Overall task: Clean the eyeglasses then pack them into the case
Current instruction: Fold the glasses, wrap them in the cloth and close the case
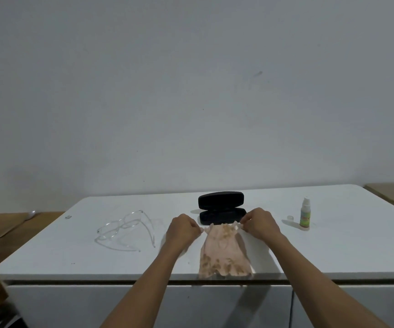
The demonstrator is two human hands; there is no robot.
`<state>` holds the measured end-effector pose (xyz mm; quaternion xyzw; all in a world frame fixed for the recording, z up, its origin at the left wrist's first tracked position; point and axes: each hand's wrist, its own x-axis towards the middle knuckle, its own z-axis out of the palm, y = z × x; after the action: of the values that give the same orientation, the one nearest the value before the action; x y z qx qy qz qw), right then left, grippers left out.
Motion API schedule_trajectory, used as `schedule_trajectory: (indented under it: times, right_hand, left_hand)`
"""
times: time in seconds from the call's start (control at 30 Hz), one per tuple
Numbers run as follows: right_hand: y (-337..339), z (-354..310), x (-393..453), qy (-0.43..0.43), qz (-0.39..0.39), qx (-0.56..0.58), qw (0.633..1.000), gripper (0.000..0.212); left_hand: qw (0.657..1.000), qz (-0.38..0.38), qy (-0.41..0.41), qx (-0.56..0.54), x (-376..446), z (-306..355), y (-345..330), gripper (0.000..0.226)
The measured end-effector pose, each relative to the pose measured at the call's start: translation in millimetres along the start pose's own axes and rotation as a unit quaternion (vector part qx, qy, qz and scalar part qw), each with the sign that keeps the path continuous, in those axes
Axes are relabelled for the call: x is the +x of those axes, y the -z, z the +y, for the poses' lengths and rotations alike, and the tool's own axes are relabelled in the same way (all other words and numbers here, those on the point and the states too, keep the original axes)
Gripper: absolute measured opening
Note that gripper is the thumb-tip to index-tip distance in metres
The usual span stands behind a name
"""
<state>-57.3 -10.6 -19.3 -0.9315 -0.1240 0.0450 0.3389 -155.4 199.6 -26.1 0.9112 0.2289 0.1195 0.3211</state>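
A: Eyeglasses [122,229] far left on white table [345,247], clear frame, arms unfolded, untouched.
B: Hands?
A: Left hand [183,229] and right hand [261,223] each pinch a top corner of pink cloth [223,252].
B: Case?
A: Black case [222,210] open behind cloth. Cap [290,218], spray bottle [305,215] right.
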Motion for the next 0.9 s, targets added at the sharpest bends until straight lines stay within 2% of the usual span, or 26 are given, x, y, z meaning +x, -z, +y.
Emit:
schedule_trajectory:
  times: [0.23,0.47,0.57,0.7,0.83,0.9]
  right_hand:
    - [-17.2,-5.7,14.4,-0.010,-0.001,0.015,1.000,0.003]
    - [-18.0,-5.2,22.9,-0.022,-0.002,0.000,1.000,0.012]
    - [-12.0,-4.1,23.7,-0.026,-0.002,-0.023,0.999,0.014]
    - [-8.1,-5.5,23.7,-0.016,0.000,-0.066,0.998,0.016]
    - [-7.0,-12.0,20.1,0.006,0.009,-0.125,0.992,0.013]
    - [-6.3,-14.2,18.6,0.010,0.016,-0.133,0.991,0.021]
  left_hand:
    - [1.000,0.008,0.005,0.000,15.8,10.2,-17.5,0.013]
    - [0.999,0.000,0.028,0.015,26.4,11.6,-21.8,0.017]
    - [0.999,0.005,0.039,0.034,31.7,10.4,-20.2,0.011]
    - [0.998,0.018,0.019,0.055,34.9,9.5,-18.1,0.022]
    - [0.996,0.021,-0.006,0.085,34.8,8.9,-14.8,0.021]
    - [0.995,0.023,-0.011,0.093,35.5,6.4,-14.1,0.021]
